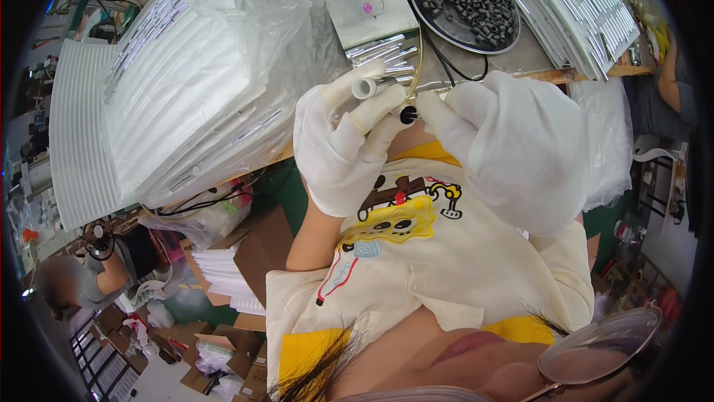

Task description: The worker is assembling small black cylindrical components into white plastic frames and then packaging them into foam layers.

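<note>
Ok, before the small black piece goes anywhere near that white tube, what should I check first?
1. White plastic tube gripped in the gloved left hand: ok.
2. Small black cylindrical piece pinched at the gloved right hand fingertips: ok.
3. Tube's open end visible and unobstructed: ok.
4. Black piece lined up with the tube opening: not ok, it sits below and to the right.
5. Round dark tray holding more black pieces on the bench: ok.
6. Whether the tube is already fitted inside: cannot tell.
</note>
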### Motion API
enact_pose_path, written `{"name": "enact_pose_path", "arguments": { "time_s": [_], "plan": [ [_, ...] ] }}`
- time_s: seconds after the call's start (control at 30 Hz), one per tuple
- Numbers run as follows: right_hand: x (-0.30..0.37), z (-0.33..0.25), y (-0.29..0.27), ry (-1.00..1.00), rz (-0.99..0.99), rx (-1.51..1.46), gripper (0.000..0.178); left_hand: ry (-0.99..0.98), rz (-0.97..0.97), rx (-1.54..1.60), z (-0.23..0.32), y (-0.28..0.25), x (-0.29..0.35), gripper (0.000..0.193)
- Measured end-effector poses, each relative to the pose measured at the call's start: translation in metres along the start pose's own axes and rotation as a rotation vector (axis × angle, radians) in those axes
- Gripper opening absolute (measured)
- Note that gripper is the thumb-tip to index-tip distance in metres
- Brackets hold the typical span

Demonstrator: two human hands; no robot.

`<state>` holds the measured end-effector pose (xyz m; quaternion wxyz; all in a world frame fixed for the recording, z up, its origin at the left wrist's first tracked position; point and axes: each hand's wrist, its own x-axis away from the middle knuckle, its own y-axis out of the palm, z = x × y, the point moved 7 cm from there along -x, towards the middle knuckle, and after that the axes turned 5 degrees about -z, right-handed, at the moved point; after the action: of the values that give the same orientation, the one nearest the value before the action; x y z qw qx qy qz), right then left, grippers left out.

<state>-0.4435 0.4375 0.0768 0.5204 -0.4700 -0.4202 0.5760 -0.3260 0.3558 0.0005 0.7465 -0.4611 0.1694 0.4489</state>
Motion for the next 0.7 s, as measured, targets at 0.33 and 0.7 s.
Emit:
{"name": "enact_pose_path", "arguments": {
  "time_s": [0.33, 0.7],
  "plan": [
    [-0.001, 0.0, 0.006, -0.058, 0.015, 0.018, 0.032, 0.003, -0.02, 0.001, 0.001, 0.003, -0.001, 0.047],
    [0.0, 0.001, -0.002, 0.049, 0.15, -0.158, 0.03, -0.053, 0.0, 0.0, -0.003, 0.0, -0.001, 0.046]
  ]
}}
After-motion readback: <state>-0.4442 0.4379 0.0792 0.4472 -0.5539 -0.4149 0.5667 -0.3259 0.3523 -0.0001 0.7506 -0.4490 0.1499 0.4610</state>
